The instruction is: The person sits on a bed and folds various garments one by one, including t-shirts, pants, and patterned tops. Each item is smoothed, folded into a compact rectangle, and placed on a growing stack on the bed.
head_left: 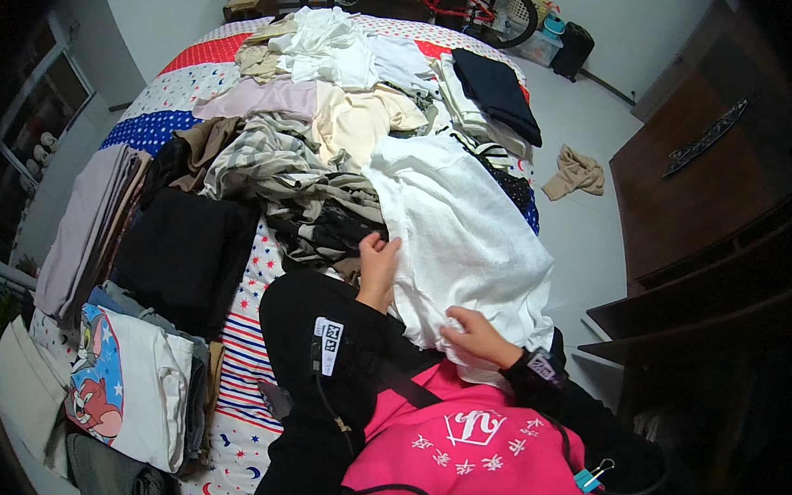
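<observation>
A white garment (pixel 464 228) lies spread in front of me, partly over the pile and reaching down to my lap; its exact kind does not show. With its fingers closed, my left hand (pixel 378 272) grips the garment's left edge. Lower down and to the right, my right hand (pixel 479 337) pinches the cloth near the bottom edge. Just left of the garment are a dark patterned cloth (pixel 325 230) and a grey-and-white checked one (pixel 264 160). A cream garment (pixel 358 120) lies beyond them.
Folded stacks line the bed's left side: black clothing (pixel 187 255), a white printed T-shirt (pixel 137 389) and rolled grey jeans (pixel 117 483). Navy folded clothing (pixel 495 91) lies far right. A beige cloth (pixel 574 173) is on the floor beside a brown wooden cabinet (pixel 695 149).
</observation>
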### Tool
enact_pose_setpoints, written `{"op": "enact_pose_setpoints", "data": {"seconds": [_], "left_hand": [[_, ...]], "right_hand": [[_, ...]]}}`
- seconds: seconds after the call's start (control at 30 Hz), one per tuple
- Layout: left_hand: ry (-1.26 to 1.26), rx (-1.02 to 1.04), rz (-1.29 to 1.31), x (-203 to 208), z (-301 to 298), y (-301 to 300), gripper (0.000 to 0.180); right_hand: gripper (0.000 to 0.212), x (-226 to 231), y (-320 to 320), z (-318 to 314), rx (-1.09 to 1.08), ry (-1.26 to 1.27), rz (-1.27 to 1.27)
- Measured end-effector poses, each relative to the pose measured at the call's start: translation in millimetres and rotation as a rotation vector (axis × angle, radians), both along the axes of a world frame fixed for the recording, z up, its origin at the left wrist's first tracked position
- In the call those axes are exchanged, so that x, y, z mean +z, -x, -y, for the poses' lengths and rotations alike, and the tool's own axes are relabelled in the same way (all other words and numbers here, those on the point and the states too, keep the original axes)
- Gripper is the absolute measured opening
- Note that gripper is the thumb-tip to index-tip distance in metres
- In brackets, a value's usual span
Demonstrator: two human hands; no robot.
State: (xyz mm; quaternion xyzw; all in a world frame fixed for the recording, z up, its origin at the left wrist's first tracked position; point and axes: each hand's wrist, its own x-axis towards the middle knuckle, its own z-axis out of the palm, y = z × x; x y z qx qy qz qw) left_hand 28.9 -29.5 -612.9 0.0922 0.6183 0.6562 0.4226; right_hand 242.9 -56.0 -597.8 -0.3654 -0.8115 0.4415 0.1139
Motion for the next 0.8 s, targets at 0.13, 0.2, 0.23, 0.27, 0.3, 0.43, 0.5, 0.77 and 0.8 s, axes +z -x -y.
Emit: {"op": "enact_pose_setpoints", "data": {"seconds": [0.13,0.2,0.23,0.27,0.3,0.43,0.5,0.77,0.8], "left_hand": [[-0.216,-0.414,0.414,7.7,6.5,-14.8,0.027],[-0.361,-0.52,0.514,18.2,11.4,-23.0,0.027],[-0.425,-0.592,0.579,22.3,15.8,-27.0,0.03],[-0.388,-0.606,0.595,25.1,20.1,-31.9,0.033],[-0.326,-0.617,0.619,26.3,24.1,-38.7,0.033],[-0.258,-0.655,0.744,15.3,43.4,-78.4,0.027],[-0.23,-0.65,0.723,5.6,49.9,-96.3,0.025],[-0.173,-0.696,0.373,-18.1,51.7,-103.6,0.029],[-0.09,-0.67,0.208,-15.5,51.2,-100.2,0.034]], "right_hand": [[0.024,53.6,-30.1,-0.4,0.033,0.302,-0.212],[0.021,76.2,-42.7,4.7,0.193,0.476,-0.072],[0.021,85.3,-45.9,6.5,0.296,0.515,0.072],[0.028,90.1,-44.0,10.8,0.451,0.419,0.01],[0.033,97.3,-44.4,8.3,0.591,0.346,0.183],[0.032,117.7,-27.7,-25.8,0.42,0.099,0.385],[0.024,117.0,0.4,-52.4,0.025,-0.065,0.014],[0.032,64.2,135.5,-134.9,-0.262,-0.953,0.133],[0.027,65.7,136.8,-150.2,-0.25,-0.78,0.257]]}}
